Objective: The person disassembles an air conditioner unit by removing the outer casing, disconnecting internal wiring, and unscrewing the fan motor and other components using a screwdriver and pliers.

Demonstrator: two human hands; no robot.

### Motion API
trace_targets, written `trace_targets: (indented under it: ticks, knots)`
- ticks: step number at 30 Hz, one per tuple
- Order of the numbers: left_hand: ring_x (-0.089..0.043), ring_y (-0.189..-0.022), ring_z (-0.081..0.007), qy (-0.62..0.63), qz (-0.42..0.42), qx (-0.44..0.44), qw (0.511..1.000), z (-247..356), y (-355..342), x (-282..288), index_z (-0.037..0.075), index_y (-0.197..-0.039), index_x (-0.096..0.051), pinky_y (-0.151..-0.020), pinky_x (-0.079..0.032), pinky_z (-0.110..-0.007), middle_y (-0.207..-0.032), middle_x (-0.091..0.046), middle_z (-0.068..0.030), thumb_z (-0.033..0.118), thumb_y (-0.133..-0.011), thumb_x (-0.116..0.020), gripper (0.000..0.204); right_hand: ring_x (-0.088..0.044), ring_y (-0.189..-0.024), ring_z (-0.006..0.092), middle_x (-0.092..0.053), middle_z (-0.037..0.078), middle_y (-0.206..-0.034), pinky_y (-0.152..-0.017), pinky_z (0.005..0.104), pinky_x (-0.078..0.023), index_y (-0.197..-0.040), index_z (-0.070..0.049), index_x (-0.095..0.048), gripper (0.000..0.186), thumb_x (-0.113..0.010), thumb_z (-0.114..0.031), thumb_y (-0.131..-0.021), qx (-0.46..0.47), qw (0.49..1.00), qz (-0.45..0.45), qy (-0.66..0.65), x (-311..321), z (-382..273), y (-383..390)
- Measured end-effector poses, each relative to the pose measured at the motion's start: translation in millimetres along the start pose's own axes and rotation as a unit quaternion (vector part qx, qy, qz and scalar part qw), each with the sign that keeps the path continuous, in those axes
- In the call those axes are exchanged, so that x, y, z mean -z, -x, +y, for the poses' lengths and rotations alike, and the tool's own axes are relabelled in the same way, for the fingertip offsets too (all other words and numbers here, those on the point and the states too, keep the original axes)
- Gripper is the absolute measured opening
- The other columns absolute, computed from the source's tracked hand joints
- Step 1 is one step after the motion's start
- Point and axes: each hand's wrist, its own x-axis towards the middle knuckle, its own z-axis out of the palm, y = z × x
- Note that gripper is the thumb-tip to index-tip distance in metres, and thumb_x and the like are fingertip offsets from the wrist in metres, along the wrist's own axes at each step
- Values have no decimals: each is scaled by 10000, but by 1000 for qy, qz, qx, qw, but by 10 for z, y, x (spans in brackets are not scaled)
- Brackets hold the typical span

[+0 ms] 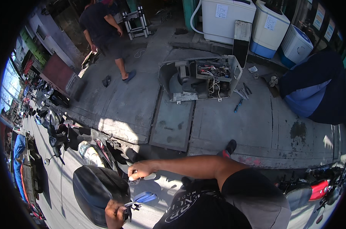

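Note:
My left hand point(115, 213) is closed on a bunch of keys point(135, 206) with a blue strap point(145, 197), beside the black top box point(94, 187) of a parked scooter point(100, 152). Above it, my right hand point(141, 168) reaches across from the lower right, its fingers curled on a small whitish plate-like piece point(134, 182) at the scooter's rear; the fingers partly hide it.
An open appliance casing point(169, 78) with exposed wiring lies on the pavement, tools point(241, 97) beside it. A person point(100, 30) stands upper left. Washing machines point(222, 26) line the wall. A dark blue fabric shape point(314, 87) is at right. Motorcycles point(52, 126) line the road.

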Motion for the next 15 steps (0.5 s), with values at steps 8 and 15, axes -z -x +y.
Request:
trace_targets:
  ticks: [8,15]
  knots:
    - [-603,-854,-338,-48,-291,-233,927,749,-2622,-2729,28,-875,-683,-766,-483,-425,-849,-616,-119,116,-807,-727,119,-583,-983,108,-648,10,-1060,-857,295,-484,-1242,-91,-635,323,-593,-308,-1006,-103,948,154,-259,1093,1070,3302]
    - [-600,-935,-336,9,-396,-273,876,1733,-3758,-4442,38,-1001,-673,-828,-492,-416,-988,-615,-124,88,-838,-701,172,-597,-987,146,-632,59,-1086,-870,301,-485,-1442,-47,-442,499,-604,-144,-981,-88,874,208,-430,1712,1239,4979]
